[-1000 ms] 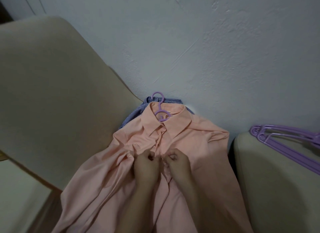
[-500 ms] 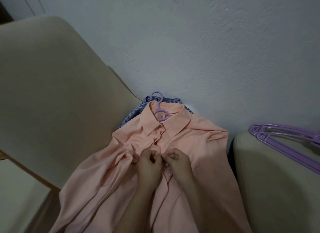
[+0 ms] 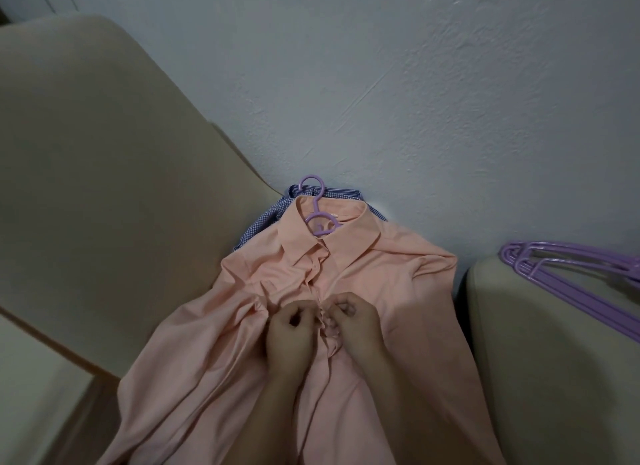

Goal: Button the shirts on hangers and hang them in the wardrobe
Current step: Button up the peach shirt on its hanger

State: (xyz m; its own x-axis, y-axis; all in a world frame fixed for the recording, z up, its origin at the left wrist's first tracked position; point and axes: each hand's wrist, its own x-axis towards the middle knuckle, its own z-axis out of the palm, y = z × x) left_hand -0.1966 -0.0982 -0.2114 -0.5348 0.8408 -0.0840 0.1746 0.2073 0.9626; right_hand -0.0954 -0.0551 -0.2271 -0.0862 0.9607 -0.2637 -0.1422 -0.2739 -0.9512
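Note:
A peach shirt (image 3: pixel 391 277) lies face up on a seat, collar toward the wall, with a purple hanger (image 3: pixel 320 219) inside its neck. Under it lies a blue checked shirt (image 3: pixel 266 219), only its collar and shoulder showing. My left hand (image 3: pixel 292 329) and my right hand (image 3: pixel 353 321) sit side by side at mid-chest, each pinching one edge of the front placket, which bunches up between them. The button itself is hidden by my fingers.
A beige chair back (image 3: pixel 104 174) rises on the left. A second beige cushion (image 3: pixel 554 378) stands on the right with several purple hangers (image 3: pixel 568 277) stacked on it. A grey textured wall (image 3: pixel 415 101) is right behind the shirts.
Both hands have stayed at the same spot on the placket; my fingers shifted slightly and the fabric between them is bunched more.

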